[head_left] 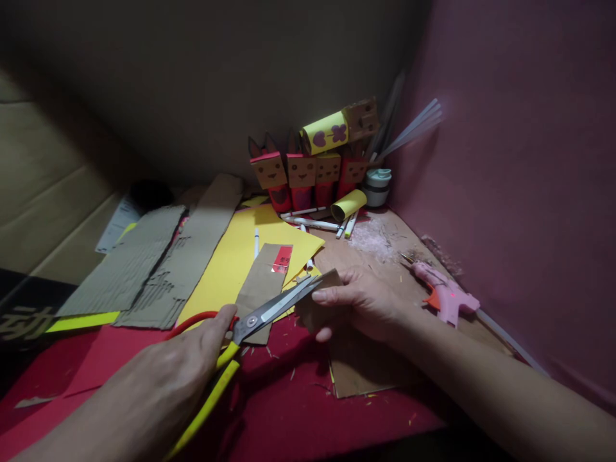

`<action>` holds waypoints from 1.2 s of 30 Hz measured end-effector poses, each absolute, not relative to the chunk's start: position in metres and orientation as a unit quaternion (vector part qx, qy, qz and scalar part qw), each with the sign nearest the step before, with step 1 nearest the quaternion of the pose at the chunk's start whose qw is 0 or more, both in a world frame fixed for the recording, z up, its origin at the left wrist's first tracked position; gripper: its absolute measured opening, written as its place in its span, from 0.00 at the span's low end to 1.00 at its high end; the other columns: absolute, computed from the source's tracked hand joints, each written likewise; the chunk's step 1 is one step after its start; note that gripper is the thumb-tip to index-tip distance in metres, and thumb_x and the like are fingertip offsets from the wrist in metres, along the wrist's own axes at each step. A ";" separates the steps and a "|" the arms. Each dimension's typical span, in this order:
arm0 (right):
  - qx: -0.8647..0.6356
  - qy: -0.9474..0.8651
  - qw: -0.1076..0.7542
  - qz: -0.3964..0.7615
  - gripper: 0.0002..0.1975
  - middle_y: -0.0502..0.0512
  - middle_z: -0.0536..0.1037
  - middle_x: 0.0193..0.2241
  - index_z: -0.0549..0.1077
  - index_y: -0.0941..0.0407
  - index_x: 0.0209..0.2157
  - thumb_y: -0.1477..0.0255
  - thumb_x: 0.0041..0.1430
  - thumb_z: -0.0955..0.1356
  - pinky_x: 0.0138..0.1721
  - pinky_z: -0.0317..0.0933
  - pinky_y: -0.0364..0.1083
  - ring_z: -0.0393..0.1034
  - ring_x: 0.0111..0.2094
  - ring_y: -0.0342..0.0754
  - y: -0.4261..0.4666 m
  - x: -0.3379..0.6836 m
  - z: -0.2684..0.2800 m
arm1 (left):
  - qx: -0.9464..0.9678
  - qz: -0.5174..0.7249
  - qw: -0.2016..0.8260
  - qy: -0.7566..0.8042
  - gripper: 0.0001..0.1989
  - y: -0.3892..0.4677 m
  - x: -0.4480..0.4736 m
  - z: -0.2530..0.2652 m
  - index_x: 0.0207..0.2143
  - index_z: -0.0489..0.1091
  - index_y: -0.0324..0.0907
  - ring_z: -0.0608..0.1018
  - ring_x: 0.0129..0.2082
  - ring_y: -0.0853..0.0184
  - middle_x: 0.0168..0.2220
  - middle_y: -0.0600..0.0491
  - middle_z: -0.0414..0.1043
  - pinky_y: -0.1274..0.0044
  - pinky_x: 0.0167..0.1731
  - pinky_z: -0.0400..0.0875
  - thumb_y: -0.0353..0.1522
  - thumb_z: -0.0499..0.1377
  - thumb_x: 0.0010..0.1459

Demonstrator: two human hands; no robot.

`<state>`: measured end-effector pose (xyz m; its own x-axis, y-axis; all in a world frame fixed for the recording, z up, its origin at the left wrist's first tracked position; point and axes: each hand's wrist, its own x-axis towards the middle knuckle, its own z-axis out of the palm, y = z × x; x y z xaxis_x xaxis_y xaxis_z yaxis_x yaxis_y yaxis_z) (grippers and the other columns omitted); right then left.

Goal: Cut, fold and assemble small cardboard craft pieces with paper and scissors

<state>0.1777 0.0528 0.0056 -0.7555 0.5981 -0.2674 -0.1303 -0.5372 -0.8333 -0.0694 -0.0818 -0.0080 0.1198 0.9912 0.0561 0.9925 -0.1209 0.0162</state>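
Observation:
My left hand [192, 359] is closed on a pair of scissors [269, 313] with red and yellow handles. Their blades point up and to the right, reaching the edge of a small cardboard piece [315, 308]. That piece is pinched between the thumb and fingers of my right hand [356, 298]. Whether the blades are cutting into it I cannot tell. Below them lies a cardboard strip [262, 276] with a red label, partly on a yellow sheet [226, 256]. Another flat cardboard piece [366, 369] rests under my right forearm.
Corrugated cardboard sheets [129, 263] lie at left. At the back stand several animal-faced tubes [301, 176], with a yellow one [325, 131] lying on top. Markers [312, 223], a short yellow tube [349, 205] and a lidded grey container [376, 189] are nearby. A pink glue gun [445, 292] lies by the right wall.

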 end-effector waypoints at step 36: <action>-0.241 -0.419 0.223 0.847 0.12 0.56 0.77 0.24 0.76 0.63 0.31 0.72 0.42 0.74 0.23 0.69 0.43 0.73 0.25 0.47 0.054 0.176 0.004 | -0.746 -0.018 -0.016 -0.666 0.29 -0.081 -0.073 -0.007 0.58 0.66 0.40 0.80 0.31 0.52 0.38 0.40 0.79 0.69 0.28 0.71 0.36 0.42 0.58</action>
<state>0.1759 0.0540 0.0036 -0.7852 0.5785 -0.2210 -0.1756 -0.5502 -0.8164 -0.0732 -0.0807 -0.0075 0.1132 0.9936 0.0061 0.9924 -0.1133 0.0472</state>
